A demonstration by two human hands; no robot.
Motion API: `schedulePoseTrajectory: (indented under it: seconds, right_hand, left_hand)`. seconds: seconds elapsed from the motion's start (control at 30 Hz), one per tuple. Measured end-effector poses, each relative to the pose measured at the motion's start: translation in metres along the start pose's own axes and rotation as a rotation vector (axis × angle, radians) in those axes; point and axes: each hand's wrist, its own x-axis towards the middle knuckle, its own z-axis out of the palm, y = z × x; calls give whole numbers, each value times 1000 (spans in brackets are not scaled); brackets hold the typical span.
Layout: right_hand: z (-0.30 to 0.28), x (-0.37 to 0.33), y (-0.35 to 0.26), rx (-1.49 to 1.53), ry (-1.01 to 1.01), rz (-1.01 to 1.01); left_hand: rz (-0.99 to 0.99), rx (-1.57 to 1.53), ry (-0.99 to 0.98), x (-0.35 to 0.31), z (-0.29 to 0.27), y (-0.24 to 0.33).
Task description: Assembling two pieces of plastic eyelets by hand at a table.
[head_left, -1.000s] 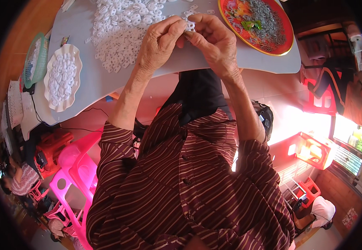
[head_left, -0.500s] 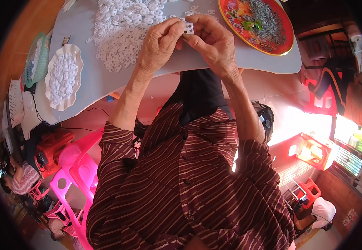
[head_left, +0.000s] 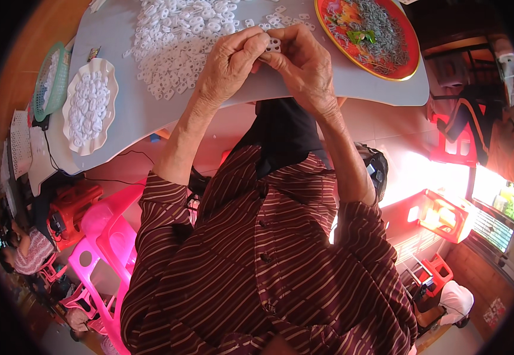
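Held pc (head_left: 273, 45) + piled pcs (head_left: 180, 26): wht. Plate (head_left: 412, 52): red, yel. rim; bits (head_left: 384, 32) on it gry. Table (head_left: 129, 115): lt gry-blue. Basket (head_left: 61, 80): pale grn. Shirt (head_left: 221, 260): dk maroon, tan stripes. Chair (head_left: 116, 239): hot pink.

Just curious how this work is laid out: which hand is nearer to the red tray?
The right one. The right hand is left of the red tray, close by but not touching it; the left hand is farther left, beyond the right hand.

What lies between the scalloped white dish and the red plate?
In the head view: heaped white pieces, then the left hand and right hand, fingertips together at a small white part.
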Motion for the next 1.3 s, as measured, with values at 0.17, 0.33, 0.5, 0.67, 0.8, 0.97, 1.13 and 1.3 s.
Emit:
schedulePoseTrajectory:
  seconds: [0.17,0.33,0.5,0.67,0.8,0.97,1.13,1.3]
  right_hand:
    - [2,0,-4,6,4,-25]
    - [0,-2,-2,-42,9,-17]
    - [0,-5,-5,-50,25,-14]
    - [0,-5,-10,-44,23,-55]
    - [2,-5,-13,84,30,-39]
    - [-5,2,-5,262,-39,31]
    - [-7,4,-16,138,1,69]
    - [-10,2,-9,172,59,105]
  left_hand:
    - [6,13,9,-1,0,0]
    - [-42,16,-15,0,0,3]
    - [-28,16,-23,-1,1,4]
    - [-8,3,-60,0,-2,3]
    - [-29,-16,-85,0,-2,6]
    - [-15,-57,-3,2,2,6]
    - [63,32,36,1,7,3]
    - [98,11,48,-4,10,8]
